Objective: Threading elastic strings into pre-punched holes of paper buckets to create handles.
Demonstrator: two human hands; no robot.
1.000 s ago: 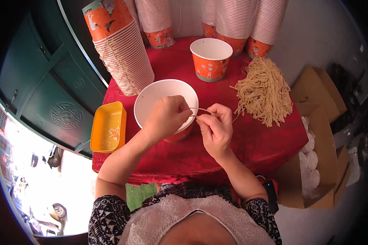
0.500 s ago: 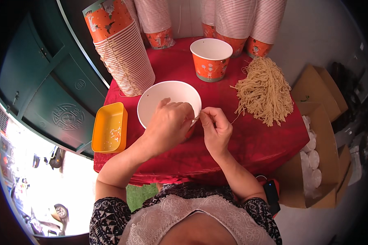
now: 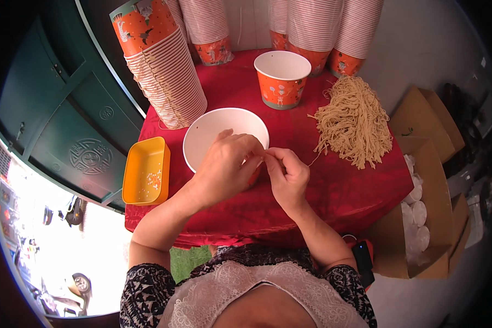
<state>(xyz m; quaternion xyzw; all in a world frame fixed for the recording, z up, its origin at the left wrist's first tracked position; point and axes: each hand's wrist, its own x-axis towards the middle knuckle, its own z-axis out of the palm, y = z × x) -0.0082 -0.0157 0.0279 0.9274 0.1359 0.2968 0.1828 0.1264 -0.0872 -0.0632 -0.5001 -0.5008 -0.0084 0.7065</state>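
Note:
A white-lined paper bucket [image 3: 199, 128] with an orange outside stands before me, its mouth partly covered by my left hand [image 3: 229, 161]. That hand reaches across the bucket to its right rim, where thumb and forefinger are pinched on a thin tan string. Right beside it, my right hand [image 3: 290, 174] pinches the same string [image 3: 314, 160], whose loose end trails out to the right. The fingertips of both hands nearly meet, and the exact spot between them is too small to make out. A heap of tan strings [image 3: 355, 120] lies at the table's right.
Another orange bucket [image 3: 281, 90] stands behind. A tall bucket stack [image 3: 167, 76] with strings hanging on it is at the left, above a yellow tray [image 3: 128, 177] holding small white bits. Wrapped stacks [image 3: 314, 27] line the back of the red-covered table [image 3: 333, 191]. A carton [image 3: 440, 202] sits right.
My left thumb and fingers have shifted slightly at the bucket's rim, and the right fingertips have drawn a little left and down. Everything else stays as it was.

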